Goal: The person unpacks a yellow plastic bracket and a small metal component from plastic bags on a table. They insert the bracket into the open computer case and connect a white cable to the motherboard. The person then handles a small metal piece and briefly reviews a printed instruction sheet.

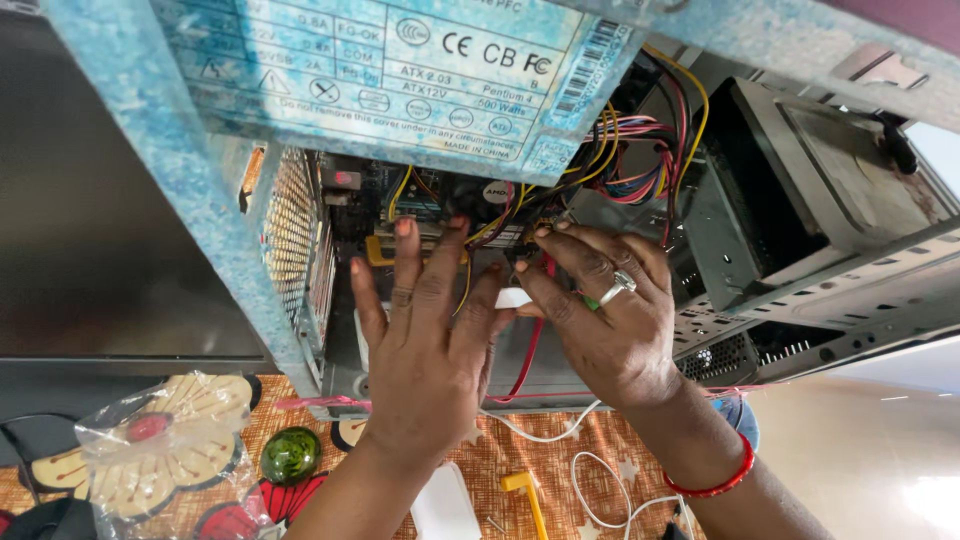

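Both hands reach inside the open computer case (300, 230): left hand (425, 340) fingers spread, right hand (610, 320) pinching a white connector (513, 298)

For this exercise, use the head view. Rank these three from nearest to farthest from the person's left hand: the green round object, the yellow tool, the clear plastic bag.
Measured from the left hand:
1. Green round object, lower left of the hand, on the patterned cloth.
2. Yellow tool, lower right, near the bottom edge.
3. Clear plastic bag, far left.
The first two are close to call.
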